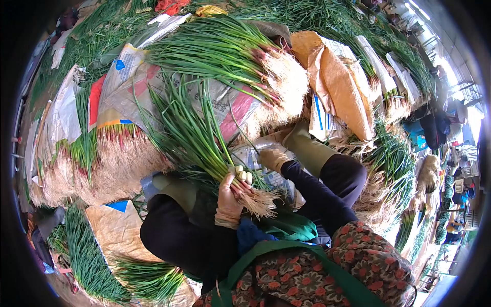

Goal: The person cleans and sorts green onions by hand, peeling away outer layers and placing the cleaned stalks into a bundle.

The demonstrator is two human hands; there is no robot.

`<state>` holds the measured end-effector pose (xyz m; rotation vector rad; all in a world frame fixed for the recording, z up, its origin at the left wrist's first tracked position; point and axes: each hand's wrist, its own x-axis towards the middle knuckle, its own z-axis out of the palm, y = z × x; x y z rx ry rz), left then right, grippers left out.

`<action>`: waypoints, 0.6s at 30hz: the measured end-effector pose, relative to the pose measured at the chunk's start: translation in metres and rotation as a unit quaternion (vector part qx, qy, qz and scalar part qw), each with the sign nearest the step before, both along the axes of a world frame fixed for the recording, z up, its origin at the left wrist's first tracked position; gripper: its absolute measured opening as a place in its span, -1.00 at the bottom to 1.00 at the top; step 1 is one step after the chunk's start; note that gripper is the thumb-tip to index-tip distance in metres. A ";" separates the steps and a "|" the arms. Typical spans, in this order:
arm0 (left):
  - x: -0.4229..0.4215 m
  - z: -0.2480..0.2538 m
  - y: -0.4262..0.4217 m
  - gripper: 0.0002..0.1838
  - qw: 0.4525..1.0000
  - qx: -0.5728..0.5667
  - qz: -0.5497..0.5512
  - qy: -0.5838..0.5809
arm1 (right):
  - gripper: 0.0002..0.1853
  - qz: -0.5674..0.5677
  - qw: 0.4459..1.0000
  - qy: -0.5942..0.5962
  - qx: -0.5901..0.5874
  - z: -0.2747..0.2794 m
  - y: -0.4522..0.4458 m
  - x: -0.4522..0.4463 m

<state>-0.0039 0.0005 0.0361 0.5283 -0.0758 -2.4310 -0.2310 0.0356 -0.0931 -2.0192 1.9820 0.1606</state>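
Observation:
A bunch of green onions [199, 133] leans up and to the left, its pale roots hanging at the lower right. My left hand [231, 197], in a light glove, is wrapped round the bunch just above the roots. To the right of the bunch is my right hand [273, 159], also gloved, with its fingers curled near a long thin leaf; whatever it may hold is too small to make out. Beyond both hands, a large pile of green onions [220, 53] lies on printed sacks [192, 94], roots toward the right.
Rooted onion bundles [123, 158] stand at the left under sacks. A tan sack [337, 82] lies at the upper right, with more bundles [391, 163] beyond my right knee. Another sack [117, 225] and loose onions [148, 276] are at the lower left. People are in the far right background.

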 end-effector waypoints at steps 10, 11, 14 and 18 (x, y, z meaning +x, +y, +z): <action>-0.002 -0.009 -0.008 -0.79 0.999 0.000 -0.036 0.020 | -0.67 -0.086 0.967 0.242 0.000 0.059 -0.094 -0.077; -0.003 -0.018 -0.008 -0.76 0.999 0.008 -0.029 0.014 | -0.67 -0.109 0.989 0.070 -0.065 0.049 -0.094 -0.070; -0.006 -0.038 -0.006 -0.64 0.995 0.040 -0.010 -0.090 | -0.67 -0.134 0.969 -0.183 -0.094 0.086 -0.043 -0.010; -0.003 -0.050 -0.005 -0.64 0.987 0.027 -0.041 -0.153 | -0.65 0.010 0.944 -0.318 -0.083 0.076 0.036 0.054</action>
